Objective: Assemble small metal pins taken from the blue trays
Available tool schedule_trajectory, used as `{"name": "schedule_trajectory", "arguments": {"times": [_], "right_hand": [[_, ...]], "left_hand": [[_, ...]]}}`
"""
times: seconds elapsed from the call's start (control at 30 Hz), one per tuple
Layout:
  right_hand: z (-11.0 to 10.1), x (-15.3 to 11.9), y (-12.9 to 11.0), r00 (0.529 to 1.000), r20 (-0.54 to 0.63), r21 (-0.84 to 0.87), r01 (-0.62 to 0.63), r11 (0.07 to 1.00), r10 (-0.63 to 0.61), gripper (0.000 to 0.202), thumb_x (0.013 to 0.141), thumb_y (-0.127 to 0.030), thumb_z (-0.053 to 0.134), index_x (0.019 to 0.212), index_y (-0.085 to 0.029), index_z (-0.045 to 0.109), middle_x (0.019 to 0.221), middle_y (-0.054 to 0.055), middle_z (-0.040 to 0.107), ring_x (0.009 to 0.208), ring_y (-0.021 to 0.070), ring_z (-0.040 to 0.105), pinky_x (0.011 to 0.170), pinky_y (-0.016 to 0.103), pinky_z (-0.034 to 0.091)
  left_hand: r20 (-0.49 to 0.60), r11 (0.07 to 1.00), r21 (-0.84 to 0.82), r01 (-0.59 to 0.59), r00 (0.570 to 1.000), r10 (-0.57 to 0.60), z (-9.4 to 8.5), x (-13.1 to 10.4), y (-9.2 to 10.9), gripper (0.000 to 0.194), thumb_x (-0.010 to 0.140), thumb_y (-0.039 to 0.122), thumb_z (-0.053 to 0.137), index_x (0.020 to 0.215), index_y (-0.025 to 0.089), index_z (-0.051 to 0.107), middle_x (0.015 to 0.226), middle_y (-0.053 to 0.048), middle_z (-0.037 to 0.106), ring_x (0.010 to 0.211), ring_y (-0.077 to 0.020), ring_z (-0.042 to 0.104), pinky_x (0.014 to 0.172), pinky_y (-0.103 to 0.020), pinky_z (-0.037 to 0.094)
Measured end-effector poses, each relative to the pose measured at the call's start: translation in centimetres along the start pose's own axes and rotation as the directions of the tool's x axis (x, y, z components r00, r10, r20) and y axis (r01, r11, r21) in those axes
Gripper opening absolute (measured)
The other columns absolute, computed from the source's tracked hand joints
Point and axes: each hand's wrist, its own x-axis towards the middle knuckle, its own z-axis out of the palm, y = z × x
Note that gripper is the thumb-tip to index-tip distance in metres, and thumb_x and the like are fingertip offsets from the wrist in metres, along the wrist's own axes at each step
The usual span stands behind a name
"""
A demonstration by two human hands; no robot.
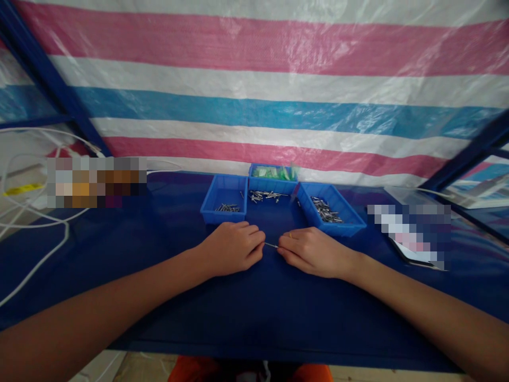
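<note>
A thin silvery metal pin [271,245] spans the small gap between my two hands, just above the blue table. My left hand [234,248] is closed, its thumb and fingertips pinching the pin's left end. From the other side, the fingertips of my right hand [314,252] pinch its right end. Beyond my left hand stands a blue bin [224,217] with slim metal pins [227,208] in it. A second blue bin [345,230], behind my right hand, holds a pile of similar metal pieces [326,209]. Both pin ends are hidden by my fingers.
Loose metal pieces [264,196] lie between the bins. A third blue bin [273,185] at the back holds green and clear plastic items [274,172]. White cables [59,239] trail at left. A partly blurred dark-edged flat object [413,258] lies at right. Striped sheeting [254,85] hangs behind.
</note>
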Motion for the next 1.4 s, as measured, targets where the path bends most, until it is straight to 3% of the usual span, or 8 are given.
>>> {"name": "schedule_trajectory", "arguments": {"times": [0.3,0.63,0.83,1.03,1.23,1.4], "right_hand": [[-0.5,-0.2,0.0,0.999,0.053,-0.009,-0.002,1.0,0.002,0.02,0.091,-0.024,0.038,0.076,-0.017,0.049,0.067,0.001,0.055,0.061,0.0115,0.05,0.059,0.024,0.033],[-0.3,-0.3,0.3,0.999,0.014,-0.087,-0.036,0.996,0.037,0.021,0.093,-0.028,0.035,0.079,-0.017,0.048,0.064,-0.001,0.057,0.05,0.009,0.047,0.051,0.024,0.026],[0.1,-0.3,0.3,0.999,-0.016,-0.081,-0.046,0.996,0.045,0.022,0.093,-0.027,0.035,0.079,-0.017,0.049,0.063,-0.001,0.058,0.049,0.009,0.048,0.051,0.024,0.026],[0.2,-0.3,0.2,0.999,-0.02,-0.069,-0.034,0.997,0.032,0.026,0.094,-0.029,0.033,0.08,-0.016,0.051,0.065,0.0,0.059,0.051,0.0095,0.05,0.051,0.024,0.028],[0.8,0.1,-0.5,0.996,-0.052,0.073,-0.074,0.995,0.078,0.024,0.094,-0.028,0.036,0.079,-0.016,0.052,0.065,0.0,0.058,0.054,0.0097,0.052,0.052,0.022,0.03],[0.6,0.0,-1.1,0.958,-0.022,0.357,-0.259,0.898,0.285,0.02,0.091,-0.03,0.044,0.078,-0.017,0.052,0.063,-0.002,0.055,0.054,0.009,0.052,0.051,0.02,0.033]], "left_hand": [[-0.007,0.989,-0.032,-0.144,0.99,0.143,-0.2,-0.1,-0.1,0.022,0.09,0.024,0.039,0.08,0.017,0.058,0.073,-0.001,0.059,0.069,-0.0131,0.053,0.062,-0.025,0.038],[0.006,0.998,-0.007,-0.056,0.998,0.056,0.5,0.0,-0.3,0.02,0.09,0.025,0.04,0.083,0.017,0.057,0.074,-0.001,0.061,0.068,-0.0132,0.057,0.06,-0.023,0.039],[-0.038,0.962,-0.269,0.037,0.998,-0.049,0.3,0.2,-0.1,0.016,0.089,0.023,0.042,0.085,0.017,0.057,0.079,0.001,0.06,0.071,-0.0101,0.056,0.063,-0.02,0.039],[-0.075,0.901,-0.433,0.002,0.996,-0.038,0.1,0.2,0.3,0.017,0.09,0.026,0.044,0.094,0.018,0.059,0.084,0.001,0.06,0.072,-0.0078,0.055,0.065,-0.018,0.04],[-0.082,0.892,-0.453,-0.012,0.996,-0.028,0.7,0.2,0.4,0.017,0.089,0.026,0.045,0.093,0.018,0.06,0.083,0.001,0.06,0.073,-0.0078,0.056,0.068,-0.018,0.041],[-0.026,0.858,-0.511,0.048,0.997,-0.071,0.8,0.8,0.5,0.01,0.084,0.021,0.048,0.089,0.018,0.057,0.076,0.003,0.057,0.067,-0.0083,0.053,0.062,-0.018,0.039]]}}
